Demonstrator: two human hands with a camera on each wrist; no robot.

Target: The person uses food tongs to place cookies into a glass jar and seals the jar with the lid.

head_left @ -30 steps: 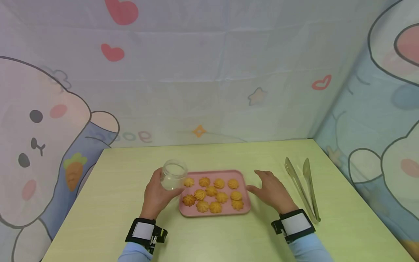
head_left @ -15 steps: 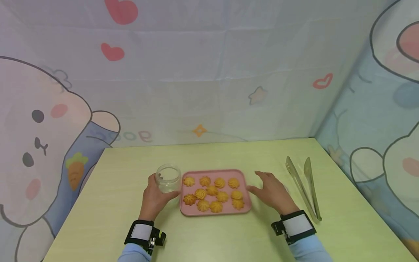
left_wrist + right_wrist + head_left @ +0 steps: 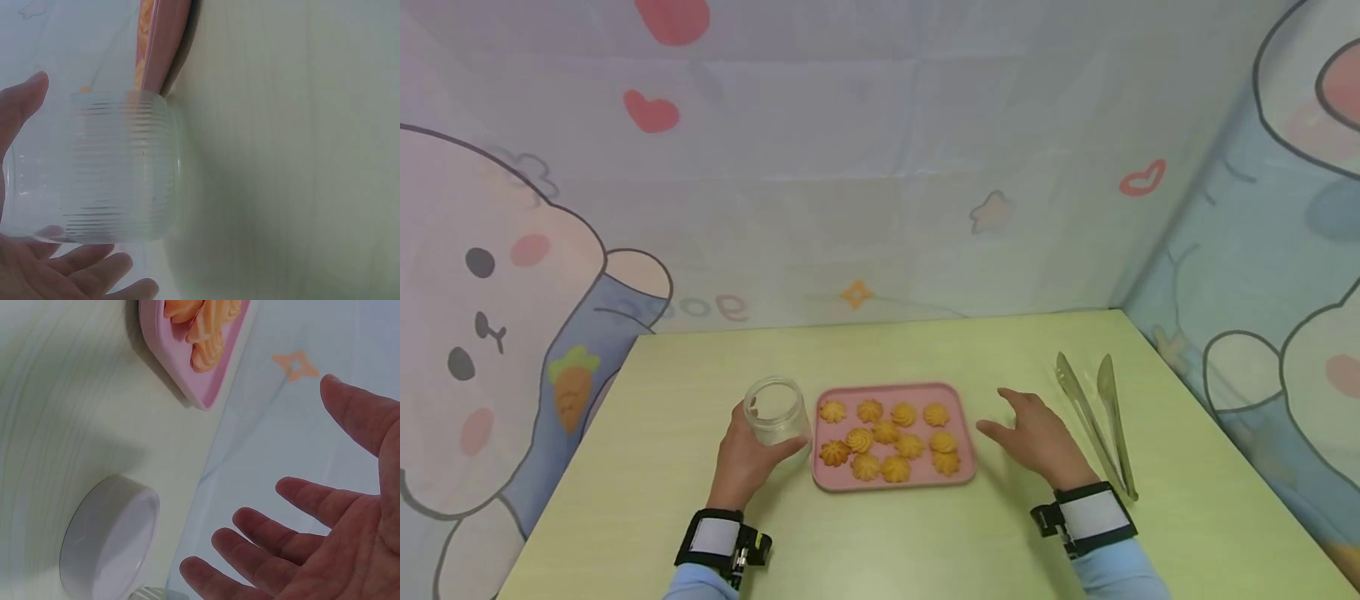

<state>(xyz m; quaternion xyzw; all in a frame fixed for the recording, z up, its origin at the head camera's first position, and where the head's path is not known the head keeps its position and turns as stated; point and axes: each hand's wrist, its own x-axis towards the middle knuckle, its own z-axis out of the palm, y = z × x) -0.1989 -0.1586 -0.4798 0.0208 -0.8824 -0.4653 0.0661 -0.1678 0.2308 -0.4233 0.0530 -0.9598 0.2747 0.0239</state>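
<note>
A clear glass jar [image 3: 778,421] without a lid stands upright just left of the pink tray [image 3: 970,475]. My left hand [image 3: 747,461] is around the jar's near left side. In the left wrist view the thumb [image 3: 28,100] is apart from the jar's side, and the loosely straight fingers [image 3: 103,272] lie along the opposite side. Several piped butter cookies [image 3: 885,431] are spread over the tray. My right hand [image 3: 1037,442] hovers right of the tray, its fingers spread and holding nothing. Below it in the right wrist view is a white, low, round lid-like piece [image 3: 112,540].
Metal tongs [image 3: 1093,433] lie on the right of the pale yellow table [image 3: 880,550], jaws pointing to the back. A printed cloth backdrop [image 3: 880,167] rises behind the table and along its sides.
My left hand and the jar have moved left and slightly down, off the tray's left edge onto the table beside it. My right hand has shifted a little right, away from the tray.
</note>
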